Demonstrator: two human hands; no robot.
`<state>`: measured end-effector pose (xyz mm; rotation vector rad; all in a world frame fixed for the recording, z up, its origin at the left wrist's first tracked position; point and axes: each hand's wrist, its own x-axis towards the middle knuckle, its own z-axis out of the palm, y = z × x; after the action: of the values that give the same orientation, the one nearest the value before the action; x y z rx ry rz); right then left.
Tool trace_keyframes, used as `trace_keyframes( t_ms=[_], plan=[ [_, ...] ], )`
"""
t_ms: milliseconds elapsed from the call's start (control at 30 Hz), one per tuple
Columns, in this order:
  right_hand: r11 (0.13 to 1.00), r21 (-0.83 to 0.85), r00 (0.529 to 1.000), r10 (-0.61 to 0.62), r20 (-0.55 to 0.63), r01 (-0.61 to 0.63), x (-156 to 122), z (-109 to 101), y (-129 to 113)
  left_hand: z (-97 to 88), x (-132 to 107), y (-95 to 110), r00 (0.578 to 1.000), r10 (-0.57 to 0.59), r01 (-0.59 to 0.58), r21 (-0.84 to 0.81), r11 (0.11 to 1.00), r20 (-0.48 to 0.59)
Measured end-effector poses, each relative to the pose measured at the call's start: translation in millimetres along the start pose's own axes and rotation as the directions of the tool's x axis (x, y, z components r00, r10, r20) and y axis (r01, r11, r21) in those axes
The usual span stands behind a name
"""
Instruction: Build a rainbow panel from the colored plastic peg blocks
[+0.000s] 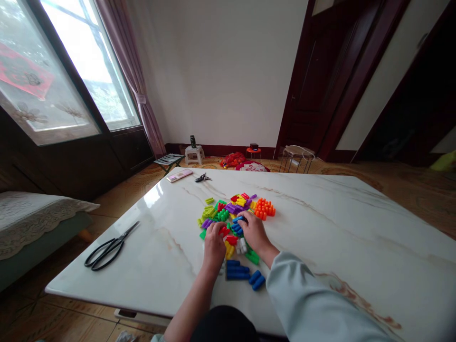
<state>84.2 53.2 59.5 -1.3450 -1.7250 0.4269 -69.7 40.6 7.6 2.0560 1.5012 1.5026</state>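
A heap of bright plastic building blocks [235, 209] lies on the white marble table [338, 237]. My left hand [214, 247] rests on the near side of the heap, fingers curled over a red block [224, 231]. My right hand [253, 232], in a pale blue sleeve, is curled beside it with its fingertips on a blue block [238, 221]. An orange studded piece [264, 208] sits at the heap's far right. Several dark blue blocks [238, 271] lie near my wrists, close to the front edge.
Black scissors [109, 248] lie at the table's left. A pink phone [179, 175] and a small black tool [202, 178] sit at the far left corner. Small stools [194, 154] and a wire rack [296, 156] stand on the floor beyond. A bed [32, 223] is at left.
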Motion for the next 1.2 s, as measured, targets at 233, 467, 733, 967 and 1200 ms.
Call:
trace_keyframes(
  t_ms=[233,467,733,967,1200],
  plan=[
    [0.981,0.144,0.990,0.139,-0.036,-0.133,0.1,-3.9,8.9,0.2,0.6,0.8,0.999,0.019,-0.019,0.003,1.000,0.027],
    [0.995,-0.055,0.995,0.083,-0.049,-0.086,-8.6,-22.8,14.4,-9.6,7.6,13.4,0.998,0.029,-0.033,-0.068,0.997,-0.064],
    [0.913,-0.372,0.962,0.235,0.141,-0.169,-28.7,-60.0,33.3,-47.1,-5.7,18.4,0.998,-0.008,0.014,-0.105,0.994,0.056],
    [0.842,-0.511,0.835,0.401,0.376,-0.174,-42.3,-82.4,32.9,-77.0,-19.8,1.3,0.985,-0.006,0.003,0.017,1.000,0.170],
    [0.942,-0.315,0.824,0.267,0.500,-0.114,-49.2,-69.7,43.2,-78.7,-31.0,19.9,0.862,0.129,-0.204,0.103,0.973,0.489]
  ],
)
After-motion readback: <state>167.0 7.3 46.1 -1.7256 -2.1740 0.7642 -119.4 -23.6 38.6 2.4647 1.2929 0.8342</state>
